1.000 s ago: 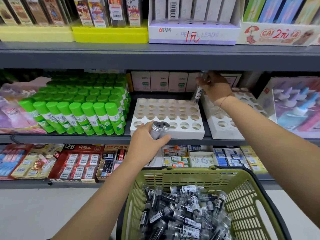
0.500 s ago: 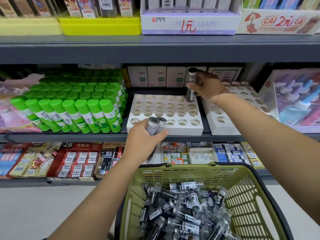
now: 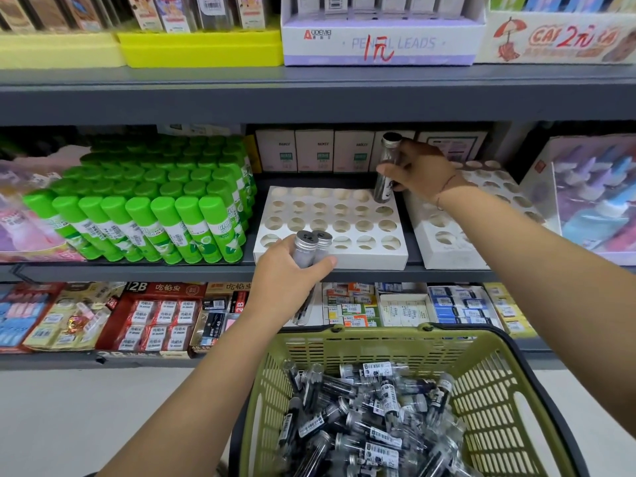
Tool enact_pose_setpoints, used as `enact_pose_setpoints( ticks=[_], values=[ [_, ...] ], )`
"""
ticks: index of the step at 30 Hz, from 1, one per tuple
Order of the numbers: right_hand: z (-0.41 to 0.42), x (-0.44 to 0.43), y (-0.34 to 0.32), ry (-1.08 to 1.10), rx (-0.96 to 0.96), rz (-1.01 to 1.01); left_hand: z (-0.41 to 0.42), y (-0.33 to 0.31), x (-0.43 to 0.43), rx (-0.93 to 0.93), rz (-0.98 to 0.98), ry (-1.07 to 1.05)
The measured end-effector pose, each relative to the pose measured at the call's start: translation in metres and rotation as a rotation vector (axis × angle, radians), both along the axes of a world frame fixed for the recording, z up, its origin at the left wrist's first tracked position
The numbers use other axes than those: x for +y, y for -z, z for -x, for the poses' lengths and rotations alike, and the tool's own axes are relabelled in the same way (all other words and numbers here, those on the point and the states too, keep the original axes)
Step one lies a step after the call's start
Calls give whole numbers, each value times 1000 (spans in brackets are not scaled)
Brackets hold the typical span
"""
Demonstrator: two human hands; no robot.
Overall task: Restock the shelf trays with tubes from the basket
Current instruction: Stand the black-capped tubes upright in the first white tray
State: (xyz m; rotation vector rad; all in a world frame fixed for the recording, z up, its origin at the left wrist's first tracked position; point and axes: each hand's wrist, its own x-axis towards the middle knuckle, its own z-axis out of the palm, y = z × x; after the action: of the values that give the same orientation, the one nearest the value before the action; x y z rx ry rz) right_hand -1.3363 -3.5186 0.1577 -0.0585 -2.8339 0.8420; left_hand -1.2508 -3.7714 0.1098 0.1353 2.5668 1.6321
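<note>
A green basket [image 3: 488, 383] at the bottom holds several clear tubes [image 3: 371, 425] with silver caps and dark contents. On the middle shelf sits a white tray [image 3: 330, 259] full of round holes, with a second white tray [image 3: 444, 253] to its right. My right hand [image 3: 421, 170] grips one upright tube [image 3: 387, 170] whose lower end is at the back right corner hole of the first tray. My left hand [image 3: 285, 280] holds two tubes [image 3: 309, 249] upright in front of that tray's near edge.
Green-capped glue sticks [image 3: 155, 208] fill the shelf left of the trays. White boxes [image 3: 313, 149] stand behind them. A pink and blue packet display [image 3: 592, 201] is on the right. The shelf above carries a pencil leads box [image 3: 378, 43]. Eraser packs [image 3: 158, 318] lie below.
My right hand has swung its tube from tilted to upright and brought it down to the back right corner of the first tray. My left hand has stayed with its two tubes.
</note>
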Motion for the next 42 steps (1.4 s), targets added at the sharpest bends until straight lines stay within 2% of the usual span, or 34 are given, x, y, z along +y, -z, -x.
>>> enact_pose_setpoints(
  ticks=[3,8,11,13,17,21,29,34,42],
  values=[
    [0,1,5,21,52,-14,0,-1,1,-2,1,-5],
    [6,3,3,-69,-60,287,0,0,2,-14,-9,-19],
    [7,5,4,-74,-71,316,1,0,3,-11,-9,-21],
    [6,5,7,-64,-63,294,1,0,3,-10,-2,-25],
    [3,4,5,9,35,8,1,1,3,-6,3,-14],
    [1,4,-7,2,193,16,1,2,3,-5,-3,-15],
    [-2,1,6,-39,217,35,3,4,4,-2,-1,-25],
    [1,4,-4,-69,122,-23,4,2,5,-8,-24,-36],
    [5,2,-3,-43,125,10,4,1,5,-32,-96,-40]
  ],
)
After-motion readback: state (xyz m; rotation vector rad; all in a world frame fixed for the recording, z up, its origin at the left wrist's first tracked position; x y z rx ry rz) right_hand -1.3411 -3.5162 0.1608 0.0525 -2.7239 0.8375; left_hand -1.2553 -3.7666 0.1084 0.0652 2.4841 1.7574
